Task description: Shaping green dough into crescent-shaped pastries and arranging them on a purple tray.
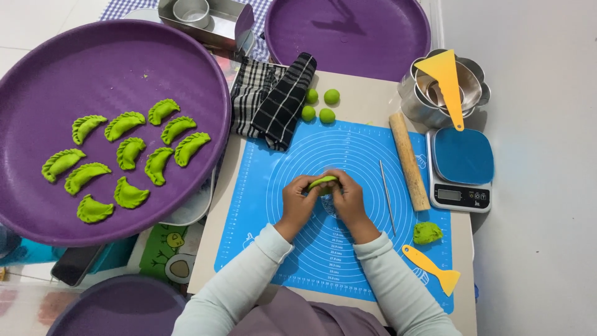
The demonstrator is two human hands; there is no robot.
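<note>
The left hand [298, 200] and the right hand [346, 198] meet over the middle of the blue silicone mat [280, 162], fingers curled in from both sides and pinching one green dumpling [323, 181] between them, held just above the mat's printed circles. To the right of the hands a thin metal rod [387, 196] lies on the mat, and beyond it a wooden rolling pin [409, 160] lies along the mat's right part. Near the right, a lump of green dough [427, 233] sits on the mat with a yellow plastic scraper [431, 268] just nearer. At the far edge of the mat four green dough balls [322, 106] cluster beside a black-and-white checked cloth [273, 99]. A small digital scale [461, 169] with a blue platform stands right of the rolling pin, and behind it nested metal moulds [444, 90] carry a yellow triangular scraper [446, 81]. On the left a large purple tray [112, 56] holds eleven finished green dumplings [127, 155] with crimped edges, well apart from the hands. A second purple tray [348, 34] lies at the far side.
</note>
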